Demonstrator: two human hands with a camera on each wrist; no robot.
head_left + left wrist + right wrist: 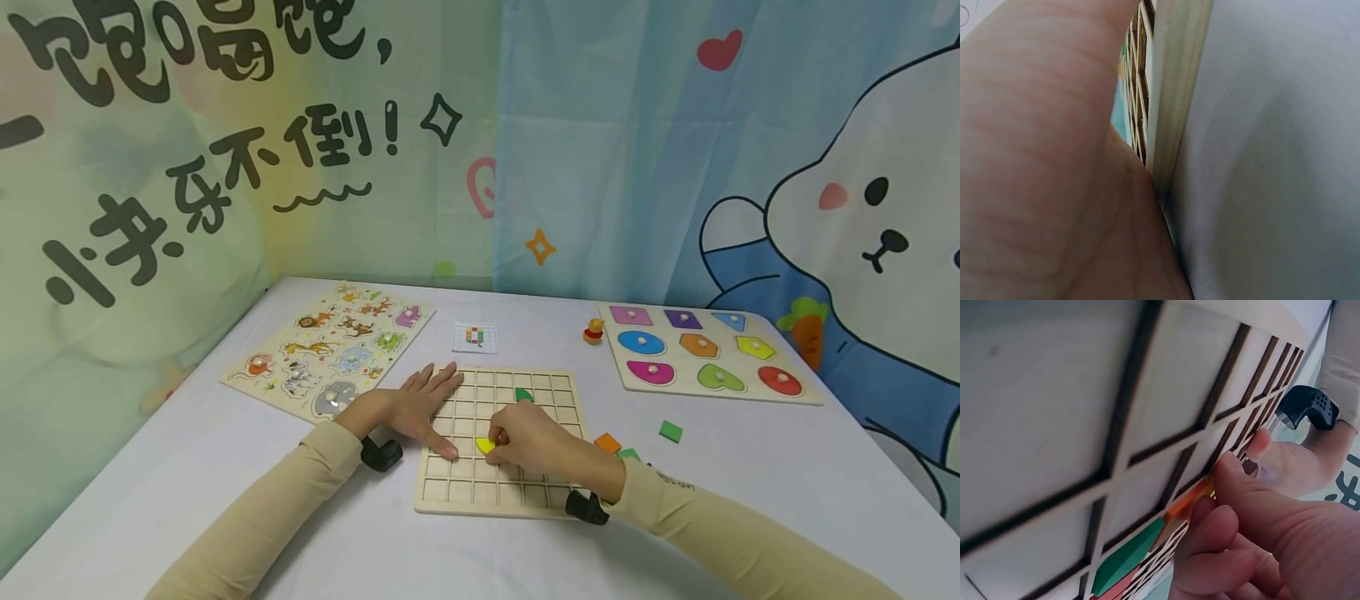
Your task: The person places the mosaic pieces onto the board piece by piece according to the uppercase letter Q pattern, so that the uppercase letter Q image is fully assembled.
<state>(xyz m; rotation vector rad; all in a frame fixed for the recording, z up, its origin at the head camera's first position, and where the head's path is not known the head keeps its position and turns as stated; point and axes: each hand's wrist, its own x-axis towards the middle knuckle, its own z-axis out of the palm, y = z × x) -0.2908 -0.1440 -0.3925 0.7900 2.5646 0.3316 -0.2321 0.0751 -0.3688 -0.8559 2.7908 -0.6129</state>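
Note:
A square wooden grid board point(457, 500) lies on the white table. My right hand point(532, 437) pinches a small yellow piece point(485, 446) between thumb and forefinger at the board's grid. Beyond that hand a dark green piece with a rounded edge point(524, 394) sits in the grid. The right wrist view also shows a green piece point(1125, 559), a red piece point(1117, 586) and an orange piece point(1179, 511) in cells beside the fingers. With fingers spread, my left hand point(420, 408) rests on the board's left edge. In the left wrist view that hand hides most of the grid.
Right of the board lie an orange tile point(607, 442), a green piece point(628, 454) and a green tile point(671, 431). A pattern card point(475, 337) and small figurine point(593, 332) stand behind. An animal puzzle point(330, 342) lies left, a shape puzzle point(705, 387) right.

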